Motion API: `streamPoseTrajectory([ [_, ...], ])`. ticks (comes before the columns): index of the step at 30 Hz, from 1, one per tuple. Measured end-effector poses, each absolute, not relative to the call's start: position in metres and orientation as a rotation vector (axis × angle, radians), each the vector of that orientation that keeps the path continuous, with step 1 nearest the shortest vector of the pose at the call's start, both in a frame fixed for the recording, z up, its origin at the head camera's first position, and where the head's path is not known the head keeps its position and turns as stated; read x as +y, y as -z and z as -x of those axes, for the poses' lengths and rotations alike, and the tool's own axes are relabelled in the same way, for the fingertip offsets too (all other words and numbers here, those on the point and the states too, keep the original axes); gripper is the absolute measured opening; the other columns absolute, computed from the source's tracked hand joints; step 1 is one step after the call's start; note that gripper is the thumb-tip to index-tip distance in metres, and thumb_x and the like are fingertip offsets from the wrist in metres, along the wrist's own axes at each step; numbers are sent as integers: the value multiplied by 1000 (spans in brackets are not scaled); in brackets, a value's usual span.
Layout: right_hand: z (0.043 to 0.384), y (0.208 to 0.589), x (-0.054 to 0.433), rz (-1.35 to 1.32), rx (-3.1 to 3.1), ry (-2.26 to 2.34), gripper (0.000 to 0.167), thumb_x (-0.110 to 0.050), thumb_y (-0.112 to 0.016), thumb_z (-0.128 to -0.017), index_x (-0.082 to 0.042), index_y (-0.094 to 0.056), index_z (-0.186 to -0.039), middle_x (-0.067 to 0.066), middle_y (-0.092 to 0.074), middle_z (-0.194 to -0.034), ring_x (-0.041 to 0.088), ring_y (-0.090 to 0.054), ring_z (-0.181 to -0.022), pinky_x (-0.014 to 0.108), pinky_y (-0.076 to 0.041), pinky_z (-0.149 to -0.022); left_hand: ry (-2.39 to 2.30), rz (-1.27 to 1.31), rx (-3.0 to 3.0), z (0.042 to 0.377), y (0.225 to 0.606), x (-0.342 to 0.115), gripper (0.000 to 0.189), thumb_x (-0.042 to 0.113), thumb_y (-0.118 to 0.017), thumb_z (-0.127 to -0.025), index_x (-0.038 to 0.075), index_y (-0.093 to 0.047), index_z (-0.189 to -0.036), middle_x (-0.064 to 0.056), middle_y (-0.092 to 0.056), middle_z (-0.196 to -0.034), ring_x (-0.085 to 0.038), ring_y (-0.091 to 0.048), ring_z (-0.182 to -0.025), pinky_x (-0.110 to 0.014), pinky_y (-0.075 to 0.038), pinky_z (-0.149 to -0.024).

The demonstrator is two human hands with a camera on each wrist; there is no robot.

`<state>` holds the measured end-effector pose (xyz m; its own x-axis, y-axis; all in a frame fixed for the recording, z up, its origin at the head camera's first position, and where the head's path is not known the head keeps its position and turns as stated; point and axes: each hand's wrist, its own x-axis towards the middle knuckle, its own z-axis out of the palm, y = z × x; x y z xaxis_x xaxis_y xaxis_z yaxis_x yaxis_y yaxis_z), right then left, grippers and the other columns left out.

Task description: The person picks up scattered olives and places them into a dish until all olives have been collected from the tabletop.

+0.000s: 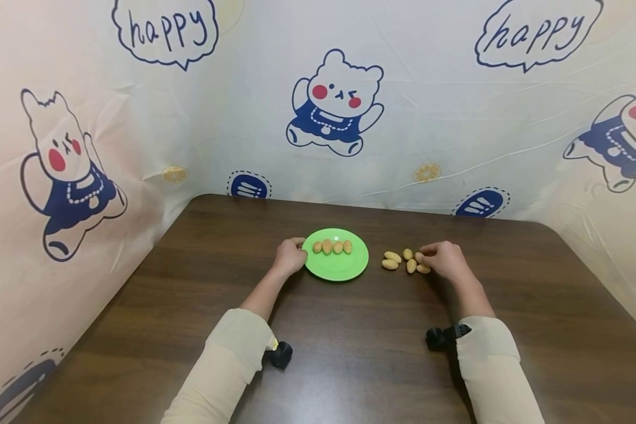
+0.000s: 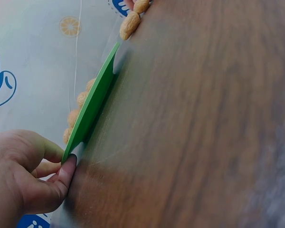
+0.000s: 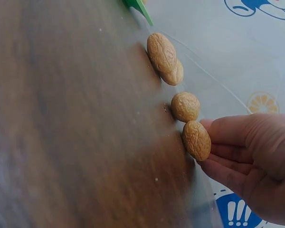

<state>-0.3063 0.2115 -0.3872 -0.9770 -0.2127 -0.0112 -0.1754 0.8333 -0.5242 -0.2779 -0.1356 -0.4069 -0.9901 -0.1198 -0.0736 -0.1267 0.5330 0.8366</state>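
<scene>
Grips the left edge of the green plate [image 1: 336,268] with the left hand [image 1: 290,257], clamped on the rim between thumb and fingers. Lies, with that plate, in from the far edge of the table [image 1: 360,353], a little nearer the far-left corner than the far-right. Carries four tan ovals [image 1: 338,247] in a row, starting near the plate's left edge and stopping short of its right. Continues on the table, beyond the plate's right edge, with six loose ovals [image 1: 390,264]. Has the right hand [image 1: 445,259] at the rightmost, with fingertips partly hidden; cannot tell whether clamped on one.
</scene>
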Motion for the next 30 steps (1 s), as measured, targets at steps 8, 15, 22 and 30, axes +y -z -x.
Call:
streamPoseTrajectory([
  [8, 307, 388, 212, 265, 2925, 853, 32, -19, -61, -89, 4, -65, -111, 22, -61, -110, 33, -53, -98, 46, -44, -83, -1479, 220, 2758, 279, 407, -137, 45, -1, -44, -86, -5, -49, -130, -16, -55, -115, -23, -48, -96, -29, -41, -73],
  [15, 307, 389, 210, 282, 2974, 842, 31, -19, -63, -88, 4, -67, -108, 20, -64, -105, 35, -53, -101, 46, -44, -83, -1471, 206, 2770, 278, 406, -137, 44, -1, -44, -86, -5, -49, -130, -16, -54, -116, -24, -46, -96, -29, -40, -73],
  [22, 309, 389, 209, 257, 2960, 861, 34, -22, -61, -89, 3, -65, -112, 21, -62, -110, 35, -52, -104, 46, -43, -85, -1467, 192, 2771, 279, 407, -136, 44, -1, -44, -86, -5, -49, -130, -16, -54, -117, -24, -46, -94, -28, -39, -70],
  [30, 311, 392, 205, 287, 3044, 915, 31, -22, -62, -88, 2, -68, -108, 19, -65, -105, 37, -53, -106, 47, -41, -88, -1484, 198, 2761, 279, 408, -136, 45, -2, -44, -86, -5, -49, -130, -17, -53, -118, -24, -46, -95, -29, -39, -71],
])
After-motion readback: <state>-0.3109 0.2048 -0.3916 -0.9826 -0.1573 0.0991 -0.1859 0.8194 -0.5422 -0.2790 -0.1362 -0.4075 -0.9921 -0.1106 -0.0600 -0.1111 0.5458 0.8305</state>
